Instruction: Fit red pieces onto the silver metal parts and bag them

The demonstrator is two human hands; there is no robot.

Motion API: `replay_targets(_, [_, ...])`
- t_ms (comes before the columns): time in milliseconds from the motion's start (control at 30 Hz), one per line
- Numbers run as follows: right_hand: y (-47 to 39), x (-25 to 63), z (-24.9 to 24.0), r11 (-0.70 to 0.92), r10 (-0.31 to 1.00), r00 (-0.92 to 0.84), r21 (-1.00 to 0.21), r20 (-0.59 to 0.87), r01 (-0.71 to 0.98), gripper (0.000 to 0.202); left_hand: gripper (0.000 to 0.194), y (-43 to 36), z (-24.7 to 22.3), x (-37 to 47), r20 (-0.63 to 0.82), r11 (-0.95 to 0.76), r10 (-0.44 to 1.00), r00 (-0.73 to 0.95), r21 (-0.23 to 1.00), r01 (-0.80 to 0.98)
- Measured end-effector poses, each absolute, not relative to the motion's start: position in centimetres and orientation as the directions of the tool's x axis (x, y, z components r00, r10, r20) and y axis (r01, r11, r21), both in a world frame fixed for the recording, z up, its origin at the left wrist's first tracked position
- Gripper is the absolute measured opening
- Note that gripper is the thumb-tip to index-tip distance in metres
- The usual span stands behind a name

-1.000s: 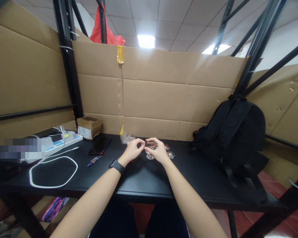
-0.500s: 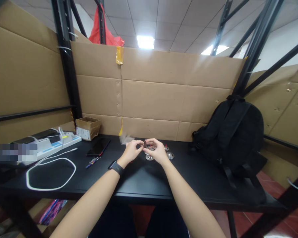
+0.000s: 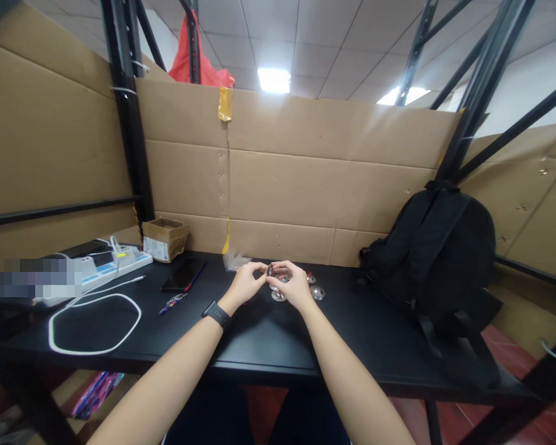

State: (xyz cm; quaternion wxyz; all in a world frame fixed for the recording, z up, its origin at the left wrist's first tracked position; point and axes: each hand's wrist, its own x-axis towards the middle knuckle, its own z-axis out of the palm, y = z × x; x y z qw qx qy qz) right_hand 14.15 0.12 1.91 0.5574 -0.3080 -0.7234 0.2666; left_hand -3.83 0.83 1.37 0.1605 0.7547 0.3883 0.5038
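Observation:
Between the fingertips of my left hand (image 3: 247, 283) and my right hand (image 3: 295, 284) is a small dark, roundish piece (image 3: 270, 271), pinched from both sides above the black table (image 3: 269, 337). Its exact kind is too small to make out. Just below and behind my fingers lie small round clear-and-silver discs, one of them a disc (image 3: 278, 296) partly covered by my right hand. To the right of that hand rests another silver disc (image 3: 317, 293), and behind it a disc with a red tip (image 3: 310, 278). A dark watch (image 3: 217, 314) is on my left wrist.
A clear plastic bag (image 3: 235, 260) lies behind my left hand. Leftward are a phone (image 3: 184, 275), a keychain (image 3: 173, 303), an open cardboard box (image 3: 165, 239), a power strip (image 3: 115, 269) and a white cable (image 3: 95, 353). A black backpack (image 3: 438, 253) stands at the right. Cardboard walls surround the table.
Both hands stay in nearly the same place. The dark piece between the fingertips appears turned slightly, and the camera view has shifted a little.

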Motion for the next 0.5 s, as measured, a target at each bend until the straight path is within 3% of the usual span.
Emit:
replay_targets(133, [0.3,14.3,1.8,0.658,0.749,-0.193,-0.746,0.634,0.1,0.033,0.023,1.0,1.5,-3.9,0.604,-0.655,0.756,0.255,0.69,0.309])
replay_targets(333, [0.9,14.0,1.4,0.636,0.762,-0.193,-0.77,0.618,0.048,0.031,0.02,1.9,0.6,-4.5,0.633,-0.643,0.752,0.186,0.639,0.422])
replay_targets(500, [0.8,13.9,1.4,0.644,0.763,-0.172,-0.756,0.622,0.122,0.03,0.015,2.4,0.1,-4.5,0.658,-0.628,0.738,0.152,0.587,0.511])
